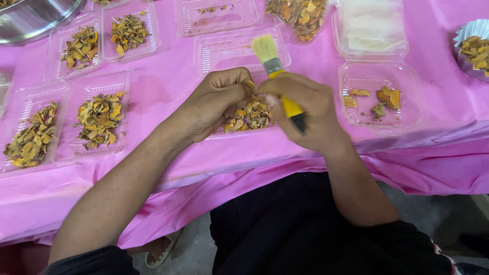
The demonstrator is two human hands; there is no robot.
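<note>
Right hand point(308, 114) gripping paintbrush point(277, 71); left hand point(216, 102) curled over tray point(244, 119) near table edge point(407, 147).

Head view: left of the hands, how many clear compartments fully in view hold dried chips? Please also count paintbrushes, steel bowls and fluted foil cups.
Chip-filled clear compartments: 4
Yellow-handled paintbrush: 1
Steel bowl: 1
Fluted foil cup: 1
Total: 7

My left hand point(216, 102) and my right hand point(305, 112), gripping a yellow-handled flat paintbrush point(277, 71), meet over the clear plastic clamshell tray of dried orange-yellow chips point(249, 116). Left of it lies a fuller double tray point(99, 119); right, a nearly empty one point(379, 97).
</note>
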